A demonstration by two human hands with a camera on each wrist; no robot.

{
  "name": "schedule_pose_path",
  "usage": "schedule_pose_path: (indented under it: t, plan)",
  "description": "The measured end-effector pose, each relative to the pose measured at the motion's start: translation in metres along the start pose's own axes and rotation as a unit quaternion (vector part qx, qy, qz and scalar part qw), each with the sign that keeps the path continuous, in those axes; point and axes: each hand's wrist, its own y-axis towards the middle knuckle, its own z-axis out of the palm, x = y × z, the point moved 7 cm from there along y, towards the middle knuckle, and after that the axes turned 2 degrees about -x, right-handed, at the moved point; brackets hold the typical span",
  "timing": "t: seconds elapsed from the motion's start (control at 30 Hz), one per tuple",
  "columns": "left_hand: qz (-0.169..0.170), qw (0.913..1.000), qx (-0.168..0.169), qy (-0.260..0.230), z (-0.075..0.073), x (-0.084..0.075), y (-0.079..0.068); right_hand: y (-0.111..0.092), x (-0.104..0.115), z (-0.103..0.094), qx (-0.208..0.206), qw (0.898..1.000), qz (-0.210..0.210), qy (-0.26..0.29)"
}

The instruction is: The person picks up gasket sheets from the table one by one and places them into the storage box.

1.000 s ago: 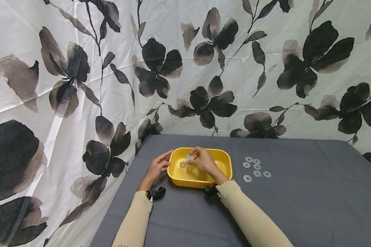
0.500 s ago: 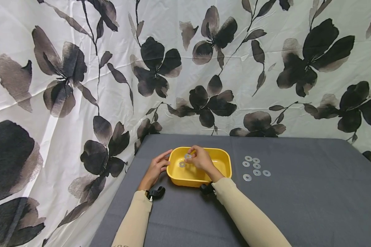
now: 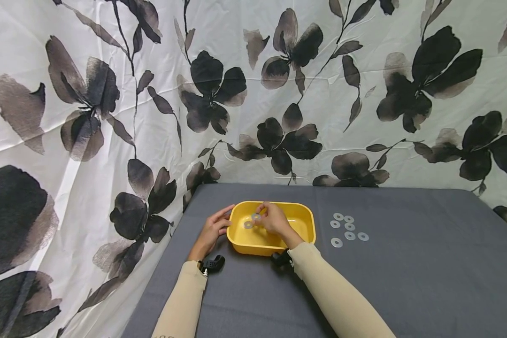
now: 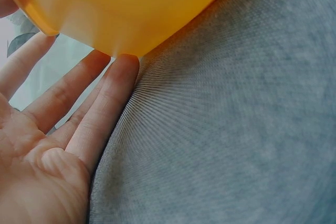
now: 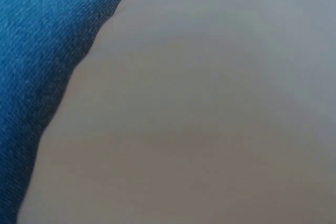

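My right hand reaches over the yellow plastic tub and pinches a flat metal washer between thumb and fingers. Just below it, a second washer lies on the tub's floor. My left hand is at the tub's left end with fingers extended; in the left wrist view its fingertips touch the tub's outer wall. The right wrist view is mostly filled by a blurred pale surface close to the lens, so neither hand nor washer shows there.
Several loose washers lie in a loose group on the grey cloth-covered table, right of the tub. A white curtain with dark flowers hangs behind the table and along its left side.
My right hand has shifted slightly left inside the tub, still pinching the washer, which dips a little lower over the last half second. The left hand stays at the tub's end.
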Motion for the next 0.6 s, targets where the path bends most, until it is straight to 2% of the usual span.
schedule_pose_path:
  t: [0.37, 0.6]
  plan:
    - [-0.004, 1.0, -0.007, -0.004, -0.009, 0.023, 0.011, -0.003, -0.002, 0.0, 0.005, 1.0, 0.012, -0.019]
    - [0.005, 0.9996, -0.028, -0.003, -0.01, 0.024, 0.011, -0.002, -0.003, 0.0, 0.002, 0.999, 0.023, -0.023]
